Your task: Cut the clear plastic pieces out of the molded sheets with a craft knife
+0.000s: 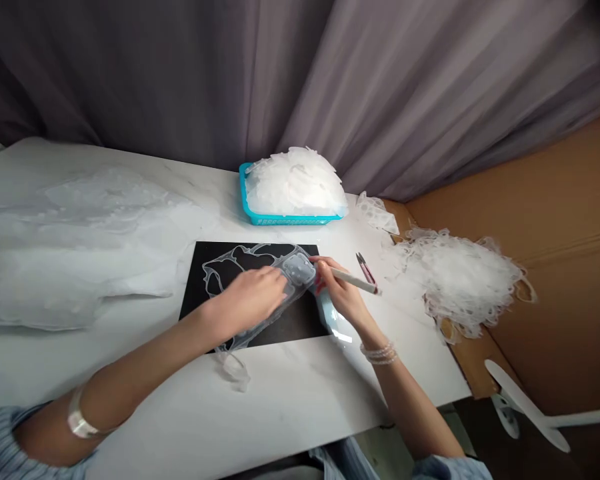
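Note:
A clear soft phone case [297, 272] with ragged excess film around it lies on a black mat [300, 319] in the middle of the white table. My left hand [255, 293] lies flat on the case, fingers spread, pressing it down. My right hand [339, 288] is closed round a white pen-like knife [356, 283], its tip at the case's right edge near the camera cut-out. A loop of trimmed film [225, 267] trails off the case to the left across the mat.
A turquoise basket [244, 200] heaped with clear cases stands behind the mat. Small snips [365, 268] lie right of my hand. A pile of white trimmings [455, 280] sits at the table's right end. Clear sheets [80, 247] cover the left. Cardboard [555, 220] stands at right.

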Demonstrator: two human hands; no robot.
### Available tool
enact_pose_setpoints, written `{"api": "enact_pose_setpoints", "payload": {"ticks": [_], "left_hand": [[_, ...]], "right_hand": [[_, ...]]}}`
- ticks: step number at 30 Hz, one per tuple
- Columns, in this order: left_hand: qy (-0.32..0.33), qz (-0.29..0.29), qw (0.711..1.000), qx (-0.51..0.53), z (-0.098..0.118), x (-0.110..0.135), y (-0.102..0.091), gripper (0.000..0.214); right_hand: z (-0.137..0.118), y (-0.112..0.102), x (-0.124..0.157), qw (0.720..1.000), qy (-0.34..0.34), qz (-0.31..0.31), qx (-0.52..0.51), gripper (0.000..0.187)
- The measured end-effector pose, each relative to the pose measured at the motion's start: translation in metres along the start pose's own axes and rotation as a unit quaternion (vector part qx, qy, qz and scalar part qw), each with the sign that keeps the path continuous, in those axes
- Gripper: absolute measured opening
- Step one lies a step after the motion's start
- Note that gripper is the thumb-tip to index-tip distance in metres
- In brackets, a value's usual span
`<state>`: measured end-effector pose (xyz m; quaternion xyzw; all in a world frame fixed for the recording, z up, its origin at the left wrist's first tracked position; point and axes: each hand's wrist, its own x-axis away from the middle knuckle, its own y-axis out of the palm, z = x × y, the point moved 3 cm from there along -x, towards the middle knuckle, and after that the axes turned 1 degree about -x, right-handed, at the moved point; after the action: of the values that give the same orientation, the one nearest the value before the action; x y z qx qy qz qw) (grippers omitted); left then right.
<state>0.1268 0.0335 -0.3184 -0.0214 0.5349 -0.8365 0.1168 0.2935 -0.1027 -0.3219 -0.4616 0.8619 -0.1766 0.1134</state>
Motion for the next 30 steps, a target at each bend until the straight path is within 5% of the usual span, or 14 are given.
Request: {"api": "enact_pose_setpoints", "payload": {"ticks": [3, 6, 11, 30], "left_hand": [[0.054, -0.01, 0.998, -0.033, 0.011, -0.01, 0.033, 0.033], [0.074, 0.011, 0.992, -0.097, 0.009, -0.009, 0.046, 0.042], [0.094, 0.051, 0.974, -0.202, 0.008, -0.001, 0.045, 0.041], [0.096, 0.036, 0.961, -0.256, 0.011, 0.002, 0.049, 0.044]], "right_hand": [[0.007, 0.016, -0.006, 1.0, -0.022, 0.01, -0.006, 0.041], [0.017, 0.026, -0.009, 0.999, -0.027, 0.025, 0.001, 0.039], [0.02, 0.034, -0.006, 0.991, -0.07, 0.05, 0.103, 0.035], [0.019, 0.049, -0.004, 0.961, -0.177, 0.034, 0.209, 0.025]]}}
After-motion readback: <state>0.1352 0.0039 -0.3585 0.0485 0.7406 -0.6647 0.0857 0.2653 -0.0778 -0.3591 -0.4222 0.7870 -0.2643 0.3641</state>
